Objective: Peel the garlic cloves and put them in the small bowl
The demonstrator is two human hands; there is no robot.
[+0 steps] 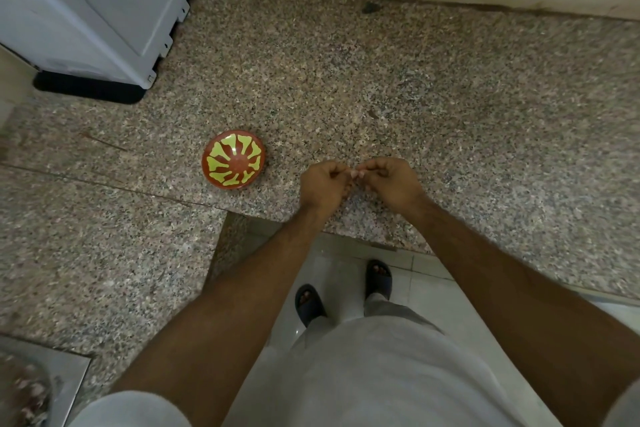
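Observation:
A small red bowl with a yellow-green pattern sits on the speckled granite counter, left of my hands. My left hand and my right hand meet above the counter near its front edge, fingers curled. Between their fingertips they pinch a small pale garlic clove, mostly hidden by the fingers. I cannot see inside the bowl well enough to tell whether anything lies in it.
A white appliance on a black base stands at the back left. A steel sink edge shows at the bottom left. A tiled wall runs along the back. The counter's inner corner lies just below my hands.

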